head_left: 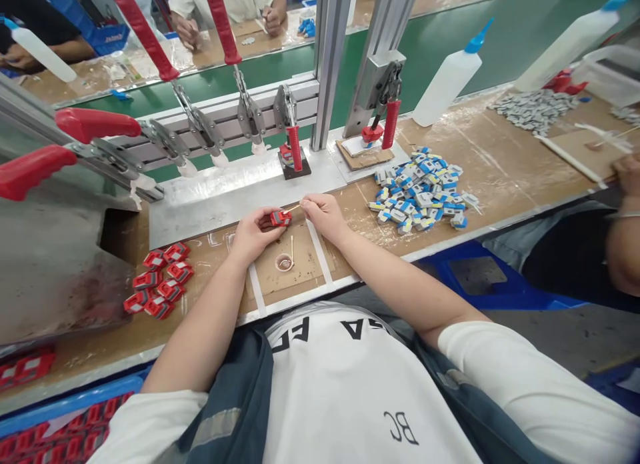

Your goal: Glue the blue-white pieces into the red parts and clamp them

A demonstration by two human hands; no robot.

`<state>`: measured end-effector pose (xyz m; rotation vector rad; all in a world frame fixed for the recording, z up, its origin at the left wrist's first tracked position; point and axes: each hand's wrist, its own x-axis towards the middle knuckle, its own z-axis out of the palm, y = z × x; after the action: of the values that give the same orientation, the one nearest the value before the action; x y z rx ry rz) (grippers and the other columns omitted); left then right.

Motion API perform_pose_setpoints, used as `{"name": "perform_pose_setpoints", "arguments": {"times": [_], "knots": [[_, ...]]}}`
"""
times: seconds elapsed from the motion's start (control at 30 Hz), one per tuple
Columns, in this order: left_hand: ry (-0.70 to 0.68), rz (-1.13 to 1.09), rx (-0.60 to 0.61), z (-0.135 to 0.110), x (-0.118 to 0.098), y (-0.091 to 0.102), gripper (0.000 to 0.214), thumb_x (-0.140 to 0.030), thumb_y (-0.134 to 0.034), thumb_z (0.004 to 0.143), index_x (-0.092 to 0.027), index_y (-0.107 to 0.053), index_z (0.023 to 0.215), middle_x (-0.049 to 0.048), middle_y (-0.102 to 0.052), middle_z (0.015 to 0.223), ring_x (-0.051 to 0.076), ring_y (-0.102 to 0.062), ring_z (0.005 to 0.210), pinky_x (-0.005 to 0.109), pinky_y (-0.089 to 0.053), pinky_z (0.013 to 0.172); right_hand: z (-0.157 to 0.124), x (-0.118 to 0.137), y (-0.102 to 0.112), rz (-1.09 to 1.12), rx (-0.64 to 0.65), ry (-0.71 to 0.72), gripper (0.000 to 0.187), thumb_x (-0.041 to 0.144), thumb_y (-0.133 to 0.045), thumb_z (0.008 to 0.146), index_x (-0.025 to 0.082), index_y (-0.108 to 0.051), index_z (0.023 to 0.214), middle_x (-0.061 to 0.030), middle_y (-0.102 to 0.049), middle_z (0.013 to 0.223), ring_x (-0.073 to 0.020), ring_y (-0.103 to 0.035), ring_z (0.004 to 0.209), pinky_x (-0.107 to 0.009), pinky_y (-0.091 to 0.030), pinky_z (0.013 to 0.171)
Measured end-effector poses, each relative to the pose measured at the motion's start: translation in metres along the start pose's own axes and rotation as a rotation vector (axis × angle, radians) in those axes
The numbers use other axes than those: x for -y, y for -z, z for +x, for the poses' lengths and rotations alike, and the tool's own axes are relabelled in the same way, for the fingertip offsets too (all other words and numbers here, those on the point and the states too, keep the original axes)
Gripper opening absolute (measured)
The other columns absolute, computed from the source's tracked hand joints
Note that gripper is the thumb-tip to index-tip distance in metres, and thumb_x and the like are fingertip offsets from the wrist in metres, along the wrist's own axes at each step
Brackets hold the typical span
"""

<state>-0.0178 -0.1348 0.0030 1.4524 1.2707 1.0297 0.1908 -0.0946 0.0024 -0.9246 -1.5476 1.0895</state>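
My left hand (254, 232) pinches a small red part (281, 217) over a cardboard pad (293, 263) at the bench's front edge. My right hand (324, 214) is closed on a thin stick (295, 209) whose tip touches the red part. A small round glue cap (284, 263) with another stick leaning in it sits on the pad just below my hands. Several more red parts (159, 281) lie in a cluster to the left.
A pile of blue-and-white parts (423, 191) lies to the right. Red-handled toggle clamps (294, 144) line a metal fixture behind the pad. White squeeze bottles (450, 77) stand at the back right. Other people's hands work across the bench and at the far right (627, 174).
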Motion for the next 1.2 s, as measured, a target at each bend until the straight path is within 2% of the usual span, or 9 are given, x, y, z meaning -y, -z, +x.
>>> {"name": "perform_pose_setpoints", "arguments": {"times": [0.33, 0.67, 1.03, 1.2], "knots": [[0.014, 0.039, -0.01, -0.0007, 0.0015, -0.0007, 0.048, -0.033, -0.089, 0.073, -0.02, -0.076, 0.117, 0.0079, -0.082, 0.11, 0.028, -0.079, 0.103, 0.042, -0.066, 0.094, -0.0002, -0.0011, -0.0002, -0.044, 0.05, 0.023, 0.038, 0.04, -0.05, 0.091, 0.024, -0.033, 0.061, 0.0045, -0.033, 0.06, -0.0119, -0.036, 0.061, -0.03, -0.031, 0.064], [-0.03, 0.088, -0.019, -0.0023, -0.0007, -0.001, 0.046, -0.032, -0.088, 0.074, -0.02, -0.075, 0.117, 0.008, -0.082, 0.11, 0.027, -0.079, 0.103, 0.043, -0.064, 0.099, -0.0008, -0.0056, 0.0008, -0.149, -0.04, 0.054, 0.037, 0.035, -0.049, 0.087, 0.024, -0.029, 0.059, 0.0044, -0.026, 0.06, -0.0113, -0.031, 0.06, -0.03, -0.025, 0.061], [-0.037, 0.076, -0.028, -0.0031, 0.0018, -0.0009, 0.045, -0.03, -0.087, 0.075, -0.02, -0.075, 0.117, 0.0069, -0.081, 0.111, 0.026, -0.078, 0.103, 0.042, -0.064, 0.099, -0.001, -0.006, 0.0023, -0.173, -0.041, 0.033, 0.037, 0.031, -0.049, 0.087, 0.024, -0.026, 0.06, 0.004, -0.024, 0.062, -0.0112, -0.029, 0.061, -0.03, -0.023, 0.061], [-0.042, 0.079, -0.034, -0.0036, -0.0017, -0.0014, 0.045, -0.028, -0.085, 0.076, -0.02, -0.075, 0.119, 0.0073, -0.081, 0.116, 0.026, -0.077, 0.108, 0.042, -0.061, 0.105, -0.0008, -0.0047, 0.0037, -0.152, 0.012, 0.061, 0.038, 0.033, -0.05, 0.086, 0.025, -0.024, 0.059, 0.0046, -0.021, 0.061, -0.0104, -0.025, 0.059, -0.03, -0.02, 0.06]]}}
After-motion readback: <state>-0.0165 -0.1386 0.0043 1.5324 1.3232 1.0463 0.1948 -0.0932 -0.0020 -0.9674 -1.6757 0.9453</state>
